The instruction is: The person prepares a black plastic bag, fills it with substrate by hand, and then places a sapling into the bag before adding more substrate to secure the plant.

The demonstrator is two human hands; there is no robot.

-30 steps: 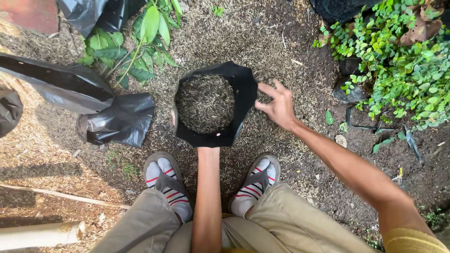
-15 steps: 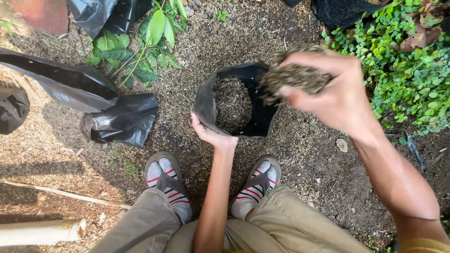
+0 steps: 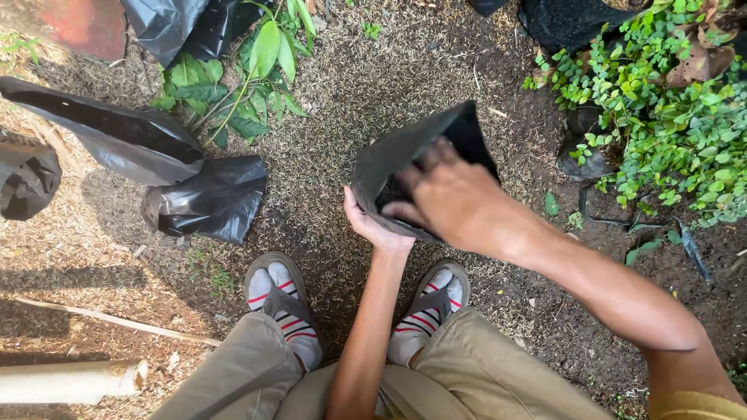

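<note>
Two hands on one soft black plastic grow bag (image 3: 393,159): left hand (image 3: 372,225) pinches its near rim, tilting the mouth. Right hand (image 3: 451,198) reaches inside, fingers curled; contents unseen. Filling step; next calls for emptying and withdrawing cleanly.

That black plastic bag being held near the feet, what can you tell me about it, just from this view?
The black plastic grow bag looks like thin, slightly glossy film, creased and soft-sided. It is tipped over, its open mouth facing the person, with one corner poking upward. The left hand grips its lower rim from beneath, while the right hand reaches into the opening, fingers hidden inside. Its contents cannot be seen. It is held above ground strewn with dry husk mulch, just ahead of the striped sandals.
</note>
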